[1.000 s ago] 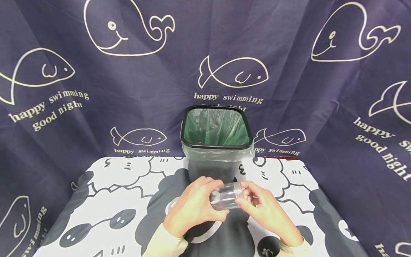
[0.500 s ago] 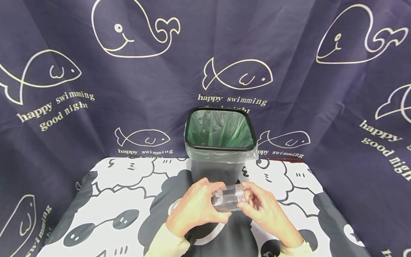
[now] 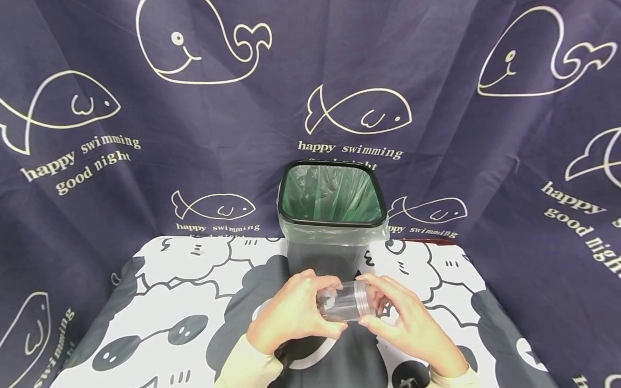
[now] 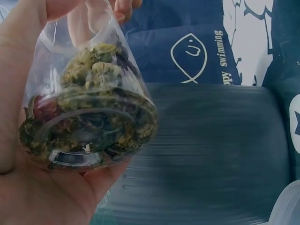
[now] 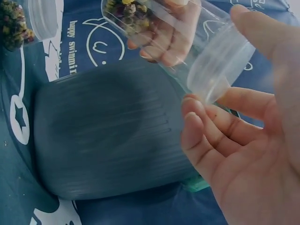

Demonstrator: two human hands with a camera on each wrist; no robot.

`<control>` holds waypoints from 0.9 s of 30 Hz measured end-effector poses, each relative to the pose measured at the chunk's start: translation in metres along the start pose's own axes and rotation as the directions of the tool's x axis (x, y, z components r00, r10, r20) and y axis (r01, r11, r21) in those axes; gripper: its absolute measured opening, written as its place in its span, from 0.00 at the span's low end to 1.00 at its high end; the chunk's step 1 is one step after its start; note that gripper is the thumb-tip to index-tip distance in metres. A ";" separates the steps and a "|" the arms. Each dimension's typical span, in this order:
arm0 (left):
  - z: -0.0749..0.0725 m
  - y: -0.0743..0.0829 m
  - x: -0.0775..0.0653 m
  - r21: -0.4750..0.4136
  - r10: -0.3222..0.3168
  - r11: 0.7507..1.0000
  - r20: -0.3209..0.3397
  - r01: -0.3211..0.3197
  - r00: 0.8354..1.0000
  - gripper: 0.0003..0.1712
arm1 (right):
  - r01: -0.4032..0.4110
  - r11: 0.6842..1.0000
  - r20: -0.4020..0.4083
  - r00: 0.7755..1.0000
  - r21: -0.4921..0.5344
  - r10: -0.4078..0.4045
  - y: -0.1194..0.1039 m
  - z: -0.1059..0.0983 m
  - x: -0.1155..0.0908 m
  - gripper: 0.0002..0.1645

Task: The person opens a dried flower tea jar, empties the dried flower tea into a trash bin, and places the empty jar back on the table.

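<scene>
A clear jar [image 3: 340, 303] lies on its side between the two hands, in front of the bin. Dried flowers [image 4: 101, 72], yellowish, green and dark red, fill its bottom end. The left hand [image 3: 296, 311] grips the jar round its base end, thumb on the near side. At the other end is a translucent screw lid [image 5: 219, 65] with ribbed edges. The right hand [image 3: 405, 318] holds this lid between the thumb on the near side and the fingers on the far side. In the right wrist view, its lower fingers are bent beneath the lid. The lid sits on the jar's mouth.
Just beyond the hands stands a dark grey bin [image 3: 325, 258] with a black rim, lined with a clear bag. A second jar [image 5: 42, 21] of dried flowers shows at the right wrist view's corner. A patterned cloth [image 3: 170, 307] covers the table; a navy curtain [image 3: 271, 124] hangs behind.
The right hand's fingers have spread and shifted round the lid, showing more of its ribbed edge. The left hand keeps its grip on the jar. The head view has shifted slightly.
</scene>
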State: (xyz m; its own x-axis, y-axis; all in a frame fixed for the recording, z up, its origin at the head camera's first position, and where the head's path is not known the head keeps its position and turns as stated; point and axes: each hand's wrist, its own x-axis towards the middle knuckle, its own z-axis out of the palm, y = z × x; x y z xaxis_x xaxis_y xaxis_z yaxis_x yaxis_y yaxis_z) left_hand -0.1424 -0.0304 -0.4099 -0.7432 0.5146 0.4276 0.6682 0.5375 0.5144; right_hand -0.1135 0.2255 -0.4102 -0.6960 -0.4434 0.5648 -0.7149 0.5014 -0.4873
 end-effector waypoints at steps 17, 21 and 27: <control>-0.008 -0.006 -0.001 -0.099 -0.030 0.994 0.108 0.041 0.994 0.30 | 0.086 0.996 0.023 0.996 0.013 -0.087 -0.010 -0.006 0.001 0.47; -0.011 -0.006 -0.001 -0.114 -0.035 0.992 0.122 0.049 0.992 0.29 | 0.116 0.993 0.007 0.993 0.019 -0.116 -0.014 -0.005 0.003 0.43; -0.013 -0.007 -0.001 -0.135 -0.016 0.990 0.126 0.033 0.992 0.27 | 0.208 0.978 -0.046 0.977 0.002 -0.208 -0.016 -0.001 0.006 0.42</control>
State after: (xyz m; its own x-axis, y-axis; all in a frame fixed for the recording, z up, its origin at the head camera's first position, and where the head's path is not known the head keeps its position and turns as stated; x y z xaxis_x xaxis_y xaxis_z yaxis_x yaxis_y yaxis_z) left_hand -0.1470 -0.0429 -0.4044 -0.7434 0.5861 0.3222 0.6324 0.4593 0.6238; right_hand -0.1063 0.2158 -0.3985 -0.5285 -0.5033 0.6837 -0.8442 0.3967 -0.3605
